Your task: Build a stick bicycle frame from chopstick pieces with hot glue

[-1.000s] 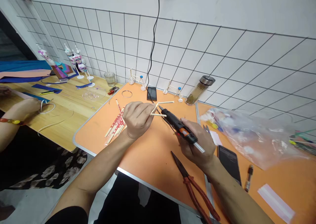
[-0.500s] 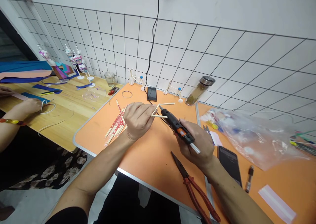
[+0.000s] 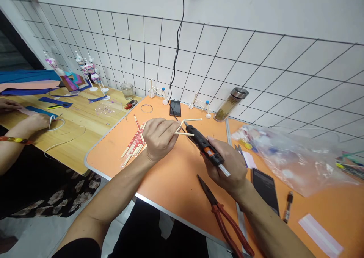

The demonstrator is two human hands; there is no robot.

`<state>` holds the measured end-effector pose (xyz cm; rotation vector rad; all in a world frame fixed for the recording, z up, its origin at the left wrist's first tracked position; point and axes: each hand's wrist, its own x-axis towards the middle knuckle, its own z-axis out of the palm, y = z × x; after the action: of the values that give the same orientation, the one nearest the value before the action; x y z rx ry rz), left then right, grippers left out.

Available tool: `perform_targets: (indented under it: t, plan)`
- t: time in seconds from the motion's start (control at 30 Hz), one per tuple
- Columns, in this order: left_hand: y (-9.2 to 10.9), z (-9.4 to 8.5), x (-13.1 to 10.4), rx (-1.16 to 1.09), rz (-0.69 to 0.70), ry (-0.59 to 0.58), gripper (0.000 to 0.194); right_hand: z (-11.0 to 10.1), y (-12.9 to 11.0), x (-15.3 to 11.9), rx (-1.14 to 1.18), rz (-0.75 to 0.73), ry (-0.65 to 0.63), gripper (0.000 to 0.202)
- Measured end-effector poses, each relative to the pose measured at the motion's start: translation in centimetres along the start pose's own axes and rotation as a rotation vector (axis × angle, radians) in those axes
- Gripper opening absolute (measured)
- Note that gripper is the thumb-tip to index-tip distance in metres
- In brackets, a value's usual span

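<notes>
Working above an orange desk (image 3: 176, 174) in the head view, the right hand (image 3: 230, 161) has its fingers wrapped around a black glue gun (image 3: 202, 142). Just left of the glue gun, the left hand (image 3: 160, 138) pinches a small frame of pale sticks (image 3: 193, 119) between closed fingers; the frame's bend lies right at the gun's nozzle, though whether they touch I cannot tell. Farther left of the glue gun lies a bundle of sticks (image 3: 135, 140) with red-patterned wrapping. Red-handled pliers (image 3: 214, 204) rest on its near side, a small phone (image 3: 175, 108) and a lidded bottle (image 3: 231, 104) beyond it, a clear plastic bag (image 3: 295, 163) to its right. Well left of the glue gun, a co-worker's hand (image 3: 36, 122) is over a wooden desk (image 3: 93, 148).
</notes>
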<state>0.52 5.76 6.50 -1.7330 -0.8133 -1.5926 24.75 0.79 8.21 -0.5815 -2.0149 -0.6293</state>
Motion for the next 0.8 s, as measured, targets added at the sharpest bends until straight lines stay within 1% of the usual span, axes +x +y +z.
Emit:
perform_targets:
  t: [0.17,0.53,0.8]
  plan:
    - [0.02,-0.03,-0.04,0.002,0.000,-0.006,0.016,0.10,-0.03,0.06,0.003,-0.009,0.012,0.052]
    - [0.02,-0.13,-0.09,-0.011,-0.006,-0.012,0.019,-0.03,-0.05,-0.04,-0.018,0.008,-0.015,0.051]
    - [-0.03,-0.07,-0.28,-0.009,-0.021,-0.022,0.016,-0.12,-0.04,0.02,-0.018,0.009,-0.022,0.053]
